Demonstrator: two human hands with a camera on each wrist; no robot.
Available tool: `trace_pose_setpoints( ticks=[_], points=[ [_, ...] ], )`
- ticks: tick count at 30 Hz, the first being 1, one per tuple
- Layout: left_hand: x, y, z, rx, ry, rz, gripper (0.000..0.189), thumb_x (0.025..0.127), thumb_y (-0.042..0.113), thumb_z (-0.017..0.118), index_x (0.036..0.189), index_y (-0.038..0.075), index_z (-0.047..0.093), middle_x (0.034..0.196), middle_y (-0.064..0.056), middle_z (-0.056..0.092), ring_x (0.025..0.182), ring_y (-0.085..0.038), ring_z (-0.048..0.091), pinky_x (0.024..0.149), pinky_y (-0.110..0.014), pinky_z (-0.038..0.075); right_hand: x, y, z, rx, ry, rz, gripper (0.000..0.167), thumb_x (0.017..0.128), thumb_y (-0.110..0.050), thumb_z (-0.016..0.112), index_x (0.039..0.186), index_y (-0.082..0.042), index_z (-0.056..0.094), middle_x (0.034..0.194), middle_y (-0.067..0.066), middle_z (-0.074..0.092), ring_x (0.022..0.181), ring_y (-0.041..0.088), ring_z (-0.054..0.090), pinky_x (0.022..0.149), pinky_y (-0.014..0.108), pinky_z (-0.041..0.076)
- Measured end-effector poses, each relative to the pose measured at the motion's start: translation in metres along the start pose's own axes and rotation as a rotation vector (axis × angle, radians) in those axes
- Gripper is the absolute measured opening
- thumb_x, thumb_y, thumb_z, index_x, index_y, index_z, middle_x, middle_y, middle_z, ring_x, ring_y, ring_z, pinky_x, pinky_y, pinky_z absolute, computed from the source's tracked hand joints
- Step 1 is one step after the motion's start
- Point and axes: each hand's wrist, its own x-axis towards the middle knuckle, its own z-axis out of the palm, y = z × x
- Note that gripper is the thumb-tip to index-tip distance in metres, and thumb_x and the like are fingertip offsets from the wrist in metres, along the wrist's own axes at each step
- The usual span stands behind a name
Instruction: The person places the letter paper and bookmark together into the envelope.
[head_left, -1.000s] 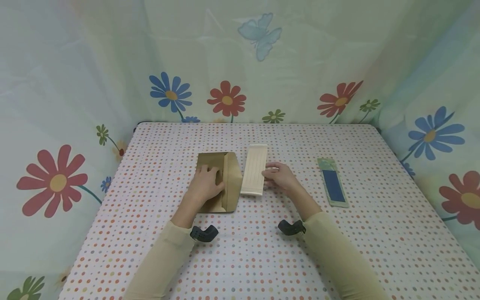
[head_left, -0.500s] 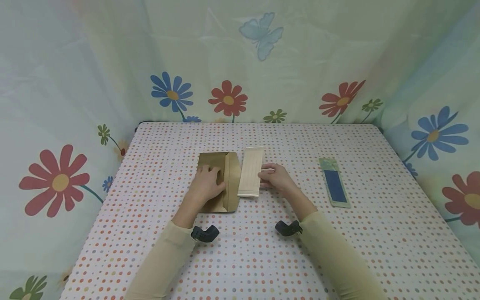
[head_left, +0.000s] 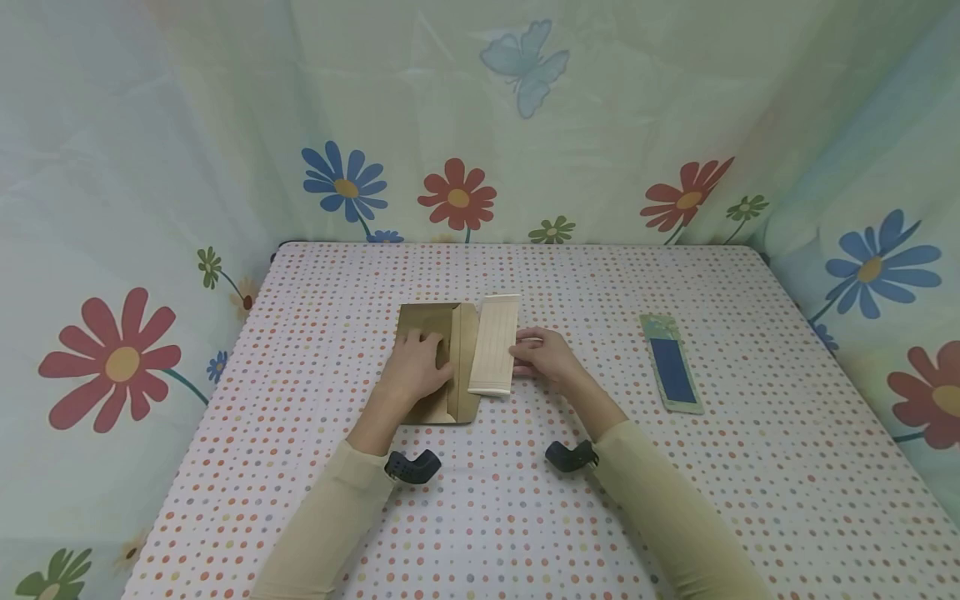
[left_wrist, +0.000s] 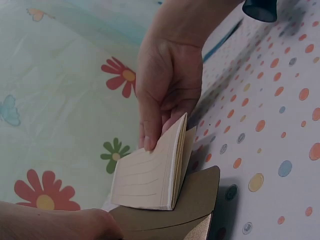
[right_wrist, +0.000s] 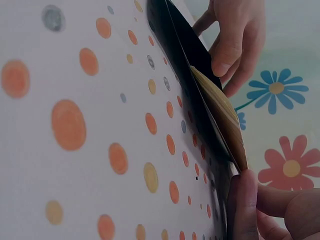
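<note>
A gold-brown envelope lies on the table, its flap spread to the right. My left hand is on its pocket, pinching the upper layer near the mouth; in the right wrist view, the envelope's mouth gapes by the left thumb. My right hand pinches a folded sheet of cream lined letter paper by its right edge. That paper stands over the flap, its left edge towards the pocket. In the left wrist view, the letter paper shows several folded layers, with the right thumb on its face.
A slim packet with a blue panel and a green floral top lies to the right on the dotted table cover. A flower-printed curtain hangs around the table's back and sides.
My right hand has carried the folded letter paper leftward, from beside the envelope to over its flap. The left hand keeps its place on the envelope.
</note>
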Motion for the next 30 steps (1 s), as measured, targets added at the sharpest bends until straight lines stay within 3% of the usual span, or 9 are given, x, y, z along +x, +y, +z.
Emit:
trace_pose_setpoints(
  ticks=[30],
  points=[
    [0.0,0.001,0.001,-0.002,-0.001,-0.013,0.051,0.09,0.035,0.056,0.136,0.012,0.05,0.141,-0.021,0.043,0.133,-0.04,0.039,0.103,-0.049,0.041,0.004,-0.006,0.017,-0.07,-0.019,-0.015,0.044,0.091,-0.013,0.061,0.133,-0.005,0.05,0.118,0.016,0.06,0.085,0.015,0.067,0.072,0.024,0.057]
  ],
)
